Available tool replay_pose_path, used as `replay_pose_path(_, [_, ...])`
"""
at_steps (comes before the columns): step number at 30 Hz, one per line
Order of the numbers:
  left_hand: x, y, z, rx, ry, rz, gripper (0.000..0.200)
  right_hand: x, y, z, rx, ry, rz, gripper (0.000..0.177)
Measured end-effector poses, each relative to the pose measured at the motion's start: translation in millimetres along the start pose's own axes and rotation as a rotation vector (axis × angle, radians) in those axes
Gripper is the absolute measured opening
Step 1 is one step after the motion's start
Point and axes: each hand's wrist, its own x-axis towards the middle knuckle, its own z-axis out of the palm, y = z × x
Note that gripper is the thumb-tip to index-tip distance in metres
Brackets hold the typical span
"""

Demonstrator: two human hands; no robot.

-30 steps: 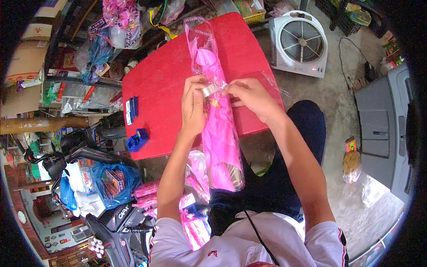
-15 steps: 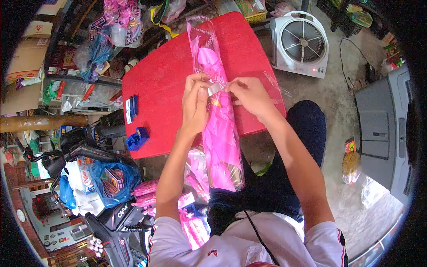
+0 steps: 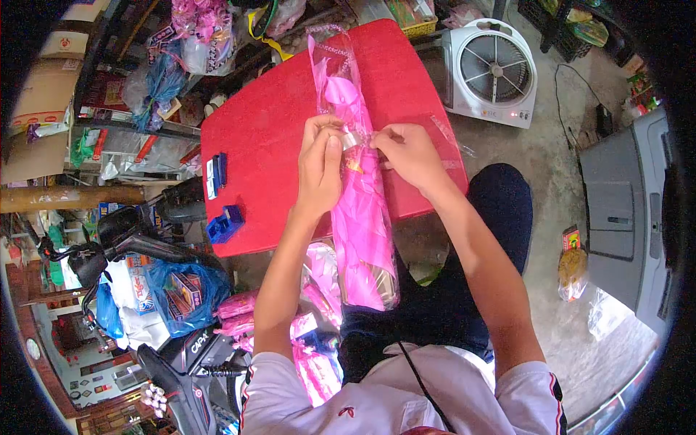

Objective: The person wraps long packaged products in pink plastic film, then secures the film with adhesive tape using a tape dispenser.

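A long bundle in pink wrapping and clear plastic (image 3: 360, 210) lies over the red table (image 3: 254, 145), its lower end reaching my lap. My left hand (image 3: 320, 163) is closed at the bundle's left side, its fingertips pinching a shiny silver-white strip (image 3: 349, 141) that crosses the wrapping. On the opposite side my right hand (image 3: 413, 156) has thumb and forefinger pressed together at the bundle's edge; what they pinch is too small to make out. A small yellow patch shows on the wrapping below the strip.
A blue tape dispenser (image 3: 225, 224) and a blue-and-white item (image 3: 216, 175) sit at the table's left. Beyond the right edge stands a white fan (image 3: 493, 72). A motorbike (image 3: 196, 370) and more pink bundles (image 3: 315, 362) are at lower left.
My right fingers have drawn slightly away from the silver strip. The left hand stays on the strip, and the bundle has hardly moved.
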Motion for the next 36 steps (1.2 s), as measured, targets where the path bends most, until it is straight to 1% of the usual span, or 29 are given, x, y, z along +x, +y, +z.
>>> replay_pose_path(2, [2, 0, 0, 0.010, 0.006, -0.008, 0.033, -1, -4, -1, 0.020, -0.011, 0.028, 0.029])
replay_pose_path(5, [5, -1, 0, 0.016, 0.012, -0.016, 0.036, -1, -10, -6, -0.021, -0.102, 0.120, 0.024])
replay_pose_path(14, [11, -2, -6, -0.016, -0.038, -0.078, 0.039, -4, -21, -10, 0.021, -0.143, 0.182, 0.025])
replay_pose_path(17, [13, 0, -5, -0.048, -0.020, -0.101, 0.039, -8, -29, -7, 0.115, -0.085, 0.217, 0.025])
replay_pose_path(19, [13, 2, -5, -0.105, -0.014, -0.135, 0.038, -9, -26, -8, 0.162, -0.105, 0.218, 0.026])
replay_pose_path(23, [12, -2, -6, -0.022, -0.019, -0.073, 0.037, -10, -29, -12, 0.199, -0.156, 0.229, 0.030])
replay_pose_path(25, [12, -2, -5, -0.010, -0.016, -0.052, 0.036, -12, -31, -17, 0.226, -0.222, 0.226, 0.032])
replay_pose_path(29, [12, 3, -4, 0.031, -0.004, -0.073, 0.034, -17, -43, -28, 0.372, -0.318, 0.262, 0.034])
replay_pose_path(32, [10, 8, -2, 0.048, -0.016, -0.105, 0.031, -20, -46, -27, 0.424, -0.388, 0.249, 0.035])
replay_pose_path(35, [9, 12, -2, 0.095, -0.038, -0.104, 0.027, -23, -50, -26, 0.490, -0.399, 0.252, 0.036])
replay_pose_path(36, [9, 14, -2, 0.117, -0.034, -0.097, 0.026, -24, -51, -25, 0.504, -0.373, 0.268, 0.036])
